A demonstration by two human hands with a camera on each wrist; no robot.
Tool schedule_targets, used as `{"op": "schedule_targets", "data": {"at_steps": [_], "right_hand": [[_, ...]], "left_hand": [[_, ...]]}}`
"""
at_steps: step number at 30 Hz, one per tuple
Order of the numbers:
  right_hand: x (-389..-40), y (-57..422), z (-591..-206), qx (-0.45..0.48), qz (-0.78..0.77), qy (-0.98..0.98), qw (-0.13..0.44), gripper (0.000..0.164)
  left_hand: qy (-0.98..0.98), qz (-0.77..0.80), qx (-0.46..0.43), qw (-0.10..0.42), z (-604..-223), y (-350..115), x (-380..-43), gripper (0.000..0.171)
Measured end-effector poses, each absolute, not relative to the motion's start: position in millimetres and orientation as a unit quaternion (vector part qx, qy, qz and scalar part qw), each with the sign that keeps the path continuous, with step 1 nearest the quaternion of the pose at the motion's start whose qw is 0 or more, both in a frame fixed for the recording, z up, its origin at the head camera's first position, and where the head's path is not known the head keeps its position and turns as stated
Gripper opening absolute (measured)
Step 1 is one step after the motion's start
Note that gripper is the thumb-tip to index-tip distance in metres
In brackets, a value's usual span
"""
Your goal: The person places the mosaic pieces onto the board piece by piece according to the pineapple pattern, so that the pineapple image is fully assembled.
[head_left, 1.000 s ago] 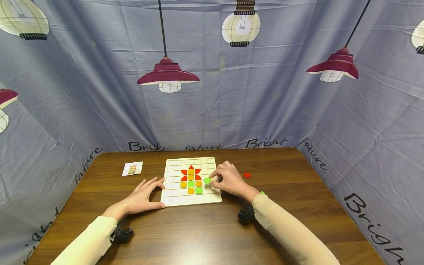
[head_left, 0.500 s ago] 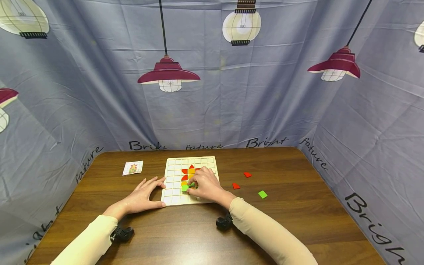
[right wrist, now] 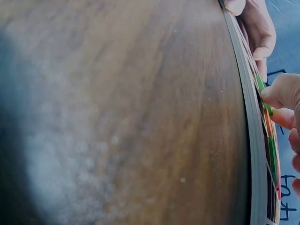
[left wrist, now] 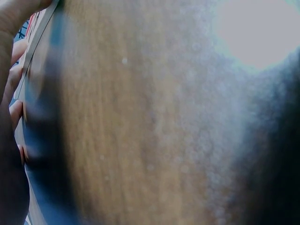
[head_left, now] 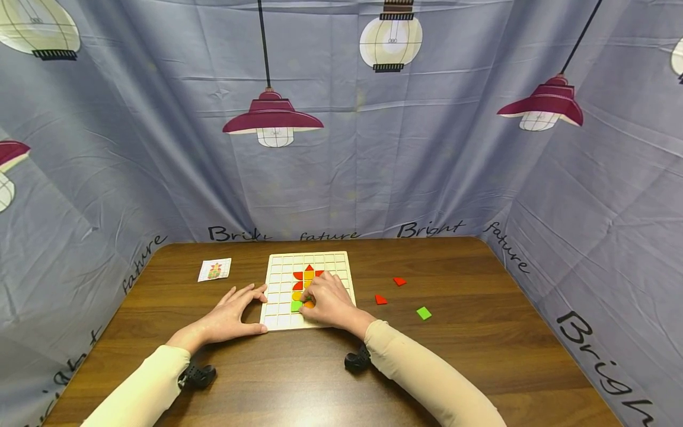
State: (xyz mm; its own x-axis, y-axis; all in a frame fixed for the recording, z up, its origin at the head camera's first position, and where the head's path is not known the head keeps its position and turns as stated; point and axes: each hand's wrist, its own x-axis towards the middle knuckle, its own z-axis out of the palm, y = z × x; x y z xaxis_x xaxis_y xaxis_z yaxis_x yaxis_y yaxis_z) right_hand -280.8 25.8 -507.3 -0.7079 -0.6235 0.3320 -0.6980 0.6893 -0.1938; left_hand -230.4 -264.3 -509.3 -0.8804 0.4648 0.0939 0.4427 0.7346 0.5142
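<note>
A white gridded board (head_left: 277, 279) lies on the table with red, yellow and green tiles forming a figure on it. My right hand (head_left: 332, 298) is over the figure and pinches a green square tile (head_left: 296, 306) at its lower left, between thumb and finger. The right wrist view shows that green tile (right wrist: 260, 83) tipped at the board's surface, fingertips on it. My right hand covers the figure's right part. My left hand (head_left: 226, 317) rests at the board's left edge, fingers spread, thumb by the near corner. In the left wrist view, fingers (left wrist: 16, 111) touch the board's side.
Right of the board lie two red tiles, a farther one (head_left: 399, 281) and a nearer one (head_left: 380, 299), plus a green square tile (head_left: 424, 313). A picture card (head_left: 215, 270) sits at the back left. A printed curtain (head_left: 331, 178) hangs behind the brown table (head_left: 299, 379).
My right hand has carried the green tile leftward from the board's right side to the figure's lower left, then lowered it slightly toward the near side. My left hand stays in place.
</note>
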Motion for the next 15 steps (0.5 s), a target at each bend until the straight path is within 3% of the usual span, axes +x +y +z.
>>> {"op": "schedule_targets", "data": {"at_steps": [15], "right_hand": [[-280.5, 29.6, -503.7, 0.364, 0.165, -0.909, 0.119, 0.015]], "left_hand": [[0.930, 0.272, 0.246, 0.019, -509.3, -264.3, -229.8, 0.057]]}}
